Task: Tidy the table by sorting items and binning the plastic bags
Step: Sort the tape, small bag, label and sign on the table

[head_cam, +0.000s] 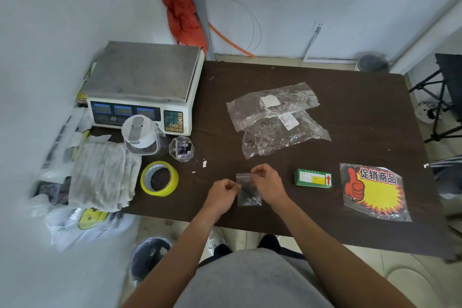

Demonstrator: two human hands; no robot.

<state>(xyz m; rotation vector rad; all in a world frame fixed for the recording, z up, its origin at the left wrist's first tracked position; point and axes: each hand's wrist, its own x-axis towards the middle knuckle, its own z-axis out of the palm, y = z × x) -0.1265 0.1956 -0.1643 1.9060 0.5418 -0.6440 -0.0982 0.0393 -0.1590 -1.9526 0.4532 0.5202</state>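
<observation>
Near the middle of the desk's [350, 220] front edge, the small zip bag [247, 194] is held upright just above the surface. The left hand [222, 194] pinches its left side below the seal and the right hand [268, 184] pinches the top right corner, so each grip is closed on the bag.

The step looks like opening the seal. To do it well, keep the mouth up and the bottom low, and part the two lips gently so the tiny pieces gathered at the bottom do not jump out. What they are is too small to tell.

Toward the left edge, a small clear cup [181, 149] holds a few dark parts and seems a likely place to tip them. Two big clear bags [275, 117] of brownish pieces lie mid-desk. A dark bin [150, 257] stands on the floor by the front left corner.
</observation>
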